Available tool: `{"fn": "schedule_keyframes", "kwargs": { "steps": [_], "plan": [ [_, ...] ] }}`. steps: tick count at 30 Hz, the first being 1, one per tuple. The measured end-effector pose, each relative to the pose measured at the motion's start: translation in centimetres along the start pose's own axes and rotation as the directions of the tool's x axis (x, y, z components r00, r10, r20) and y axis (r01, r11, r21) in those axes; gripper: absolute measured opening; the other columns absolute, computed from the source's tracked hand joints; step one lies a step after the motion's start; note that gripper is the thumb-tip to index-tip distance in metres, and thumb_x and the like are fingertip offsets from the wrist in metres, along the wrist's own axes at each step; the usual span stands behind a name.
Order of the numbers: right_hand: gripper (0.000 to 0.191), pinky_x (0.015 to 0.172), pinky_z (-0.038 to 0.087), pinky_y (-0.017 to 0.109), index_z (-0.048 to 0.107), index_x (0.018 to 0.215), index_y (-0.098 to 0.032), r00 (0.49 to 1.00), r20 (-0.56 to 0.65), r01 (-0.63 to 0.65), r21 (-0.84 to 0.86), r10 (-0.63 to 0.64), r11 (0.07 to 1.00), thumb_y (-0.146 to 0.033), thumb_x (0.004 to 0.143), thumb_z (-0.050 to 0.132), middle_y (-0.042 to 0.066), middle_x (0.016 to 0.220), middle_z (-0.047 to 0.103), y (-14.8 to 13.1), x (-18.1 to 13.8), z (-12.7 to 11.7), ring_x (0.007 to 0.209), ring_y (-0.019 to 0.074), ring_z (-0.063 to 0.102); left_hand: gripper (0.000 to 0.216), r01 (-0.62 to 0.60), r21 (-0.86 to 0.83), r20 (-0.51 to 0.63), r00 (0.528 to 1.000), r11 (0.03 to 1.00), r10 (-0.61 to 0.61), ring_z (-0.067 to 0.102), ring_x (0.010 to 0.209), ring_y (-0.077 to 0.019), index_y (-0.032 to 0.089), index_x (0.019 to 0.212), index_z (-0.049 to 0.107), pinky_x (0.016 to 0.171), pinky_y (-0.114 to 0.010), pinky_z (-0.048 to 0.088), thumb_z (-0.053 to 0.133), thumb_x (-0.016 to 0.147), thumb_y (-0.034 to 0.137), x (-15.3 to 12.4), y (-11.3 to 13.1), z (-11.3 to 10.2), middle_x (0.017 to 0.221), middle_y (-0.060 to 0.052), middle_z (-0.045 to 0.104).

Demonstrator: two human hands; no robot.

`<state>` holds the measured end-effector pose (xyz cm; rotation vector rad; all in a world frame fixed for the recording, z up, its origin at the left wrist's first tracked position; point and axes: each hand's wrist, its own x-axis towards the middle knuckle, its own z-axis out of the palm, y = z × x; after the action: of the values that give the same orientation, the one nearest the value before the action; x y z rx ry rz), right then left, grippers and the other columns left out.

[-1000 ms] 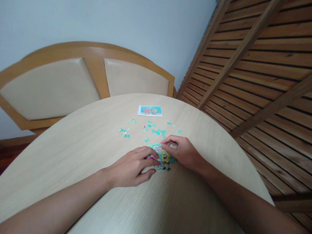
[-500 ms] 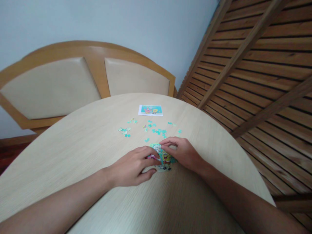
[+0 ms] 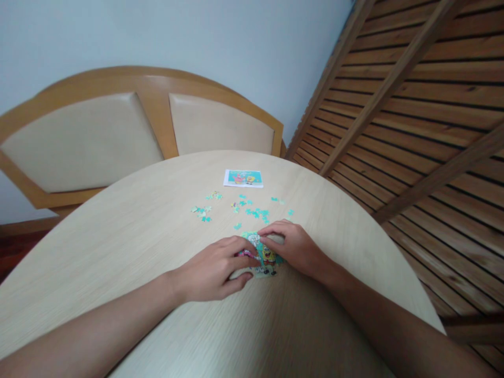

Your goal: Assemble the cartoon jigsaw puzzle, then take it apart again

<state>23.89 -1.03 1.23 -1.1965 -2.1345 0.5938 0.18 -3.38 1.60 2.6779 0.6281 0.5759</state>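
Note:
A partly joined jigsaw puzzle (image 3: pixel 269 254) with a yellow cartoon figure lies flat on the table in front of me. My left hand (image 3: pixel 218 268) rests over its left side, fingers apart and fingertips on the picture, covering part of a pink figure. At the top edge, my right hand (image 3: pixel 293 244) has its thumb and index finger drawn close together near the white face; whatever they pinch is too small to make out. Loose teal jigsaw pieces (image 3: pixel 258 213) lie scattered just beyond the hands.
The round wooden table (image 3: pixel 137 231) carries a printed reference picture (image 3: pixel 244 178) at its far side. More loose pieces (image 3: pixel 202 212) lie to the left. Behind stands a cushioned bench back (image 3: pixel 220 123), and a slatted wooden panel (image 3: pixel 413 105) rises on the right.
Almost nothing differs. Both hands stay on the puzzle, with only a very slight shift of the right hand.

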Motion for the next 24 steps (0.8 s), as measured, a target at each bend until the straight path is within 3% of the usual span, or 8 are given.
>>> {"fn": "schedule_keyframes", "kwargs": {
  "steps": [24],
  "plan": [
    [0.009,0.088,0.048,0.039,0.079,0.092,-0.024,0.983,0.12,0.165,-0.216,-0.142,0.962,-0.022,0.087,0.072,0.005,0.098,0.072,-0.17,-0.2,-0.51,0.096,0.0227,0.064,0.026,-0.006,-0.021,0.012,1.0,1.0,0.006,0.06,0.113,-0.0246,0.022,0.119,0.067,0.101,-0.042,0.05,0.055,0.095,0.023,0.15,0.12,-0.18,0.119,-0.01,0.063]
  ]
}}
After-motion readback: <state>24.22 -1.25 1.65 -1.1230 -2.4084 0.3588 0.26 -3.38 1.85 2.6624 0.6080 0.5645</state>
